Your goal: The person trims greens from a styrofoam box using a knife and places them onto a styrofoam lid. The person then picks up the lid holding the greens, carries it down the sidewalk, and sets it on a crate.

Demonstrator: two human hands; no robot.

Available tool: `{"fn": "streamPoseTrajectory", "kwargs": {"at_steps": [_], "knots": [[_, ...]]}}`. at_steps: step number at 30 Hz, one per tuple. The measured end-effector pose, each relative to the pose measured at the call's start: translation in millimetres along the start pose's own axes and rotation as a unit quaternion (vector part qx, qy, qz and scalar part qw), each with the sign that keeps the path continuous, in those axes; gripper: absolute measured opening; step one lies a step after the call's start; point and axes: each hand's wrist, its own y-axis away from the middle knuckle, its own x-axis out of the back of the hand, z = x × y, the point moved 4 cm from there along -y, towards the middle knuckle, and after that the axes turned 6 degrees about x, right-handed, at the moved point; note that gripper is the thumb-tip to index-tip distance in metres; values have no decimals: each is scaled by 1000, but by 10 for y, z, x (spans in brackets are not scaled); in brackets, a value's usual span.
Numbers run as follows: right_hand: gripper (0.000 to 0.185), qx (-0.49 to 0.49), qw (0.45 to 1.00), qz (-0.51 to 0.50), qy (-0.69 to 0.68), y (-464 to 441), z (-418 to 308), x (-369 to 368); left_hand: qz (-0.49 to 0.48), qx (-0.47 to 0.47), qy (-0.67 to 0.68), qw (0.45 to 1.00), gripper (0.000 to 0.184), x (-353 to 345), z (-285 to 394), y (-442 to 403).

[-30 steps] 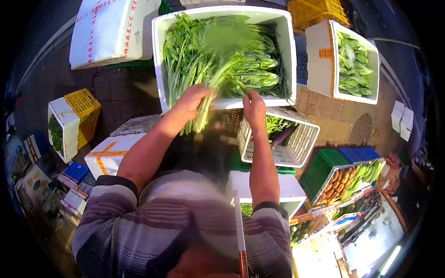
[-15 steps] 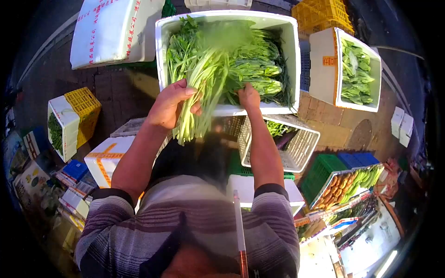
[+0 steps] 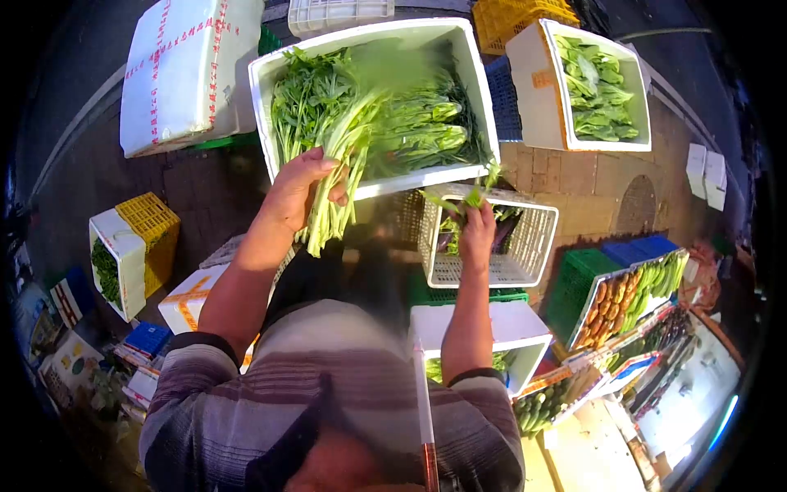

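My left hand [image 3: 305, 184] is closed round a bunch of leafy greens [image 3: 332, 205], whose pale stems hang over the near edge of a white foam box [image 3: 418, 179]. Inside that box lie more greens [image 3: 426, 135], partly behind a blurred patch. Over a white plastic basket [image 3: 533, 238], just outside the box's near right corner, my right hand [image 3: 477, 234] pinches a small green sprig [image 3: 475, 195]. Dark purple vegetables and some greens show in the basket beneath it.
A foam box of leafy greens [image 3: 602, 98] stands at the upper right, and a large white box with red print [image 3: 176, 78] at the upper left. Yellow crates [image 3: 152, 221] stand left and top. At the lower right are a green crate [image 3: 574, 287] and displayed vegetables [image 3: 607, 307].
My right hand has left the foam box and moved right and toward me with the sprig. My left hand has drawn the bunch toward me. The view has shifted slightly.
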Motion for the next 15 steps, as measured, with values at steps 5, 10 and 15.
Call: {"fn": "streamPoseTrajectory", "kwargs": {"at_steps": [5,10,15], "knots": [[39,29,859,146,489,504,657,1631,-44,52,24,997,34,-275,-253,-8],[45,66,898,133,413,689,713,1691,-104,119,110,981,51,-481,-644,-62],[40,81,995,-44,47,721,26,165,-120,176,137,967,50,-517,-1085,-92]]}}
